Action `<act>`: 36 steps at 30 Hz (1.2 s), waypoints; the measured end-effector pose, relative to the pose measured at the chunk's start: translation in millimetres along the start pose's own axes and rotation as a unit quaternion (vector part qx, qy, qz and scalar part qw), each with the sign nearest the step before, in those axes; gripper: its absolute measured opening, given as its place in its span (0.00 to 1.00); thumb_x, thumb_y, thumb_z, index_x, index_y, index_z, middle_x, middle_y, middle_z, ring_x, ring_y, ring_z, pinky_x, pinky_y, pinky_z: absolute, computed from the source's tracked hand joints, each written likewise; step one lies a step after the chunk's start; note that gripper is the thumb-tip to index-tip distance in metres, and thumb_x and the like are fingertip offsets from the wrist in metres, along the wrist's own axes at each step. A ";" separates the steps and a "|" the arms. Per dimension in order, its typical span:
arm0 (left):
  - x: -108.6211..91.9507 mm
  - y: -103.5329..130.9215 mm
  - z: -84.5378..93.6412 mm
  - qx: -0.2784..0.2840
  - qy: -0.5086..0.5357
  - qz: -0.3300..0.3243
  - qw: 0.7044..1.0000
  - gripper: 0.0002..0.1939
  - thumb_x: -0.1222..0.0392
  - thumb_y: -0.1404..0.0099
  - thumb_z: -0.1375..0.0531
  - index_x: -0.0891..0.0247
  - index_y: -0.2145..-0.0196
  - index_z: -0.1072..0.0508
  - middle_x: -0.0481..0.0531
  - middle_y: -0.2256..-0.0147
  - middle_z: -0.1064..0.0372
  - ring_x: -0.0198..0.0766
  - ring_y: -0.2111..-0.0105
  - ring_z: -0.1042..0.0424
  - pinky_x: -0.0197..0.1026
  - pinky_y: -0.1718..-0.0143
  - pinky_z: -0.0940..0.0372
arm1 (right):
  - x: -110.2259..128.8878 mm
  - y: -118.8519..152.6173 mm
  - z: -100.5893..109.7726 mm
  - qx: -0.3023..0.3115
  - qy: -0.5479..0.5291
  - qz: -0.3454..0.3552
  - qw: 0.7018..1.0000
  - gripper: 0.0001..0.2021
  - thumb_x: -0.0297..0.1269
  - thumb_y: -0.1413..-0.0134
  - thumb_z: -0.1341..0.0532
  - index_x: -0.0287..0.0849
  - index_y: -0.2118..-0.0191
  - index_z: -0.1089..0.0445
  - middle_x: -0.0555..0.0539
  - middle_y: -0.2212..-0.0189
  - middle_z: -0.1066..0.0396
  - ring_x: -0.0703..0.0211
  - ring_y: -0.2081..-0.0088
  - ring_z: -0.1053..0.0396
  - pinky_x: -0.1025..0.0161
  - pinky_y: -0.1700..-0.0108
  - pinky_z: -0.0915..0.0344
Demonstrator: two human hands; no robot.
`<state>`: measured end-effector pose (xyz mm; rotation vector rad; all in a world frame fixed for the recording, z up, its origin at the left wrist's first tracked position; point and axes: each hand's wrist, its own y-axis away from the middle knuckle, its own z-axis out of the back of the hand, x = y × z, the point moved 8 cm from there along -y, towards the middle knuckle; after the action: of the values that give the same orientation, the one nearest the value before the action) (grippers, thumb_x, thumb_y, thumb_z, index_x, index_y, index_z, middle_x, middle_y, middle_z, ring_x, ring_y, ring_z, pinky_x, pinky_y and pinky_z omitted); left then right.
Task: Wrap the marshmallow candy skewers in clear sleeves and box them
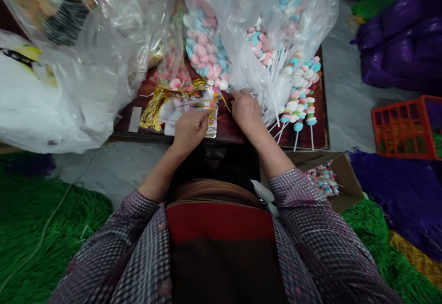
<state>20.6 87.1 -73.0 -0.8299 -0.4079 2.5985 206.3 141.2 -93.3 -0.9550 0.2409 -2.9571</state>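
Hands [191, 129] curled, grip unclear, packets [183, 104] partly covered

In dim light, a dark red-brown table [225, 127] extends beneath the left hand [191, 129] and right hand [246, 109], over a grey, streaked floor [352, 110], with a green stringy heap [48, 230] left of the former and an orange crate [395, 131] well right of the latter.

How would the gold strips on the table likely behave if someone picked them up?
The gold strips look thin and narrow, so they would probably bend easily and feel light. Many lie in a loose spread, so some would likely stray if lifted together. Their shine hints at a slippery surface, though that is less certain.
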 end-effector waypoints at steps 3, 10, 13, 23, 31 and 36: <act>-1.3 0.8 0.2 -0.005 0.007 -0.005 1.000 0.18 0.61 0.29 0.49 0.59 0.55 0.18 0.54 0.64 0.18 0.42 0.62 0.23 0.44 0.59 0.31 | -11.2 -5.5 3.9 -0.023 -0.033 -0.011 0.999 0.07 0.29 0.39 0.40 0.44 0.65 0.25 0.42 0.62 0.26 0.49 0.54 0.27 0.48 0.45 0.31; -1.3 1.7 1.2 -0.003 0.030 0.002 1.000 0.17 0.62 0.29 0.48 0.59 0.55 0.19 0.55 0.66 0.20 0.42 0.64 0.24 0.45 0.60 0.32 | -17.0 -0.9 14.3 0.035 -0.373 -0.168 0.912 0.02 0.33 0.44 0.33 0.41 0.67 0.24 0.53 0.75 0.29 0.67 0.76 0.36 0.67 0.73 0.37; 0.1 2.0 0.8 -0.003 0.042 0.011 0.999 0.17 0.60 0.28 0.48 0.60 0.56 0.18 0.55 0.67 0.21 0.43 0.65 0.24 0.45 0.61 0.33 | -5.3 8.4 16.7 0.082 -0.487 -0.212 0.843 0.05 0.34 0.48 0.29 0.40 0.68 0.24 0.53 0.74 0.27 0.71 0.79 0.38 0.71 0.79 0.43; 0.1 4.1 2.1 -0.003 0.015 -0.010 1.000 0.17 0.62 0.29 0.48 0.62 0.56 0.19 0.55 0.67 0.19 0.42 0.64 0.23 0.43 0.61 0.32 | 11.7 6.8 44.9 0.000 -0.489 -0.119 0.864 0.12 0.45 0.47 0.29 0.44 0.64 0.27 0.54 0.72 0.28 0.69 0.74 0.33 0.68 0.71 0.34; 1.8 2.2 1.7 0.009 0.004 -0.003 1.000 0.19 0.61 0.28 0.49 0.61 0.53 0.18 0.55 0.63 0.17 0.45 0.62 0.21 0.44 0.59 0.30 | -46.2 -76.3 94.1 -0.198 -0.169 -0.066 0.963 0.07 0.35 0.41 0.39 0.41 0.60 0.25 0.45 0.62 0.21 0.55 0.59 0.24 0.51 0.48 0.29; 3.4 2.2 -0.3 0.000 0.001 -0.003 1.000 0.18 0.62 0.29 0.49 0.61 0.55 0.18 0.54 0.64 0.18 0.43 0.62 0.21 0.43 0.59 0.30 | -48.7 -107.5 80.9 -0.156 -0.080 -0.015 0.984 0.13 0.33 0.42 0.40 0.40 0.53 0.24 0.42 0.58 0.20 0.48 0.54 0.22 0.43 0.43 0.29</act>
<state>17.6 86.7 -75.8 -0.8293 -0.4104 2.5916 295.5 239.6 -40.2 -1.2311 0.7068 -2.9012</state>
